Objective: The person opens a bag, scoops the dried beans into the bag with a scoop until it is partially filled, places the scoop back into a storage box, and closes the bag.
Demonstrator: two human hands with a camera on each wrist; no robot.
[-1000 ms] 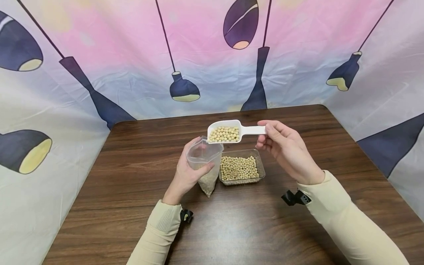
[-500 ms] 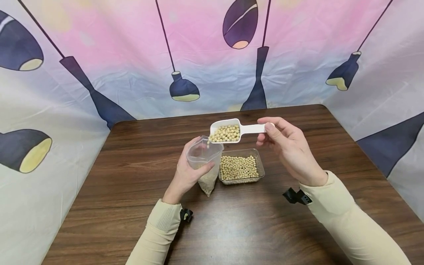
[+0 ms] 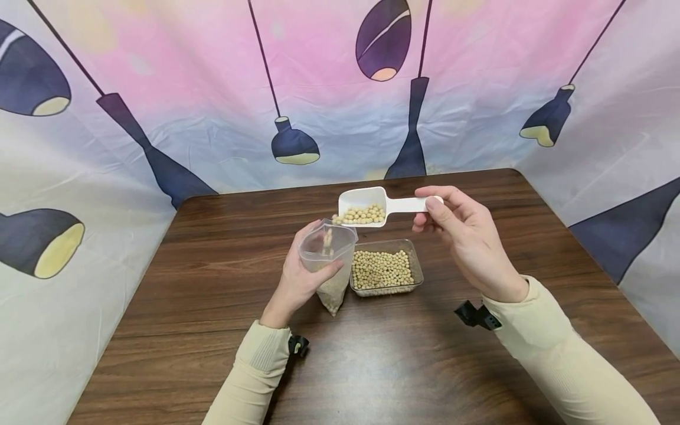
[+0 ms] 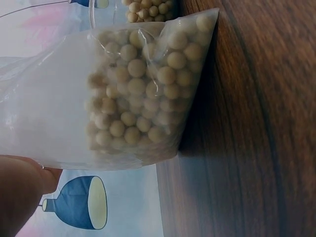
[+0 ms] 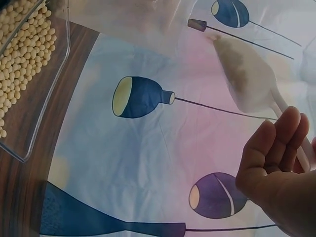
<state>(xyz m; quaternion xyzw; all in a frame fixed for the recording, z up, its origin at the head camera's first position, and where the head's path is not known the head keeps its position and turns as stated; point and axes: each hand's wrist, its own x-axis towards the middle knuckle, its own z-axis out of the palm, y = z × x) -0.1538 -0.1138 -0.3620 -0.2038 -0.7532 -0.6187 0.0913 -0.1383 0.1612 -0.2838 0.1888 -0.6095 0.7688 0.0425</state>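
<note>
My left hand point(image 3: 303, 277) grips a clear plastic bag point(image 3: 340, 268), fingers behind it and thumb in front, its mouth held wide. Soybeans point(image 4: 143, 94) fill the lower part of the bag in the left wrist view. My right hand point(image 3: 467, 236) pinches the handle of a white scoop point(image 3: 363, 198), which tilts over the bag's mouth. Some soybeans point(image 3: 366, 215) lie in the scoop's bowl, while others drop off its lip into the bag. In the right wrist view the scoop point(image 5: 252, 74) shows from below, with beans dark through its wall.
Right beside the bag, a clear plastic tray point(image 3: 419, 277) holds more soybeans point(image 3: 382, 268). Both stand on a dark wooden table point(image 3: 212, 248). Behind it hangs a cloth backdrop point(image 3: 212, 88) printed with lamps. Each sleeve has a small black camera point(image 3: 478, 316) at the cuff.
The scoop has tilted more toward the bag, and my right hand has risen slightly. Beans have begun falling, so fewer sit in the bowl. My left hand and the bag have hardly moved.
</note>
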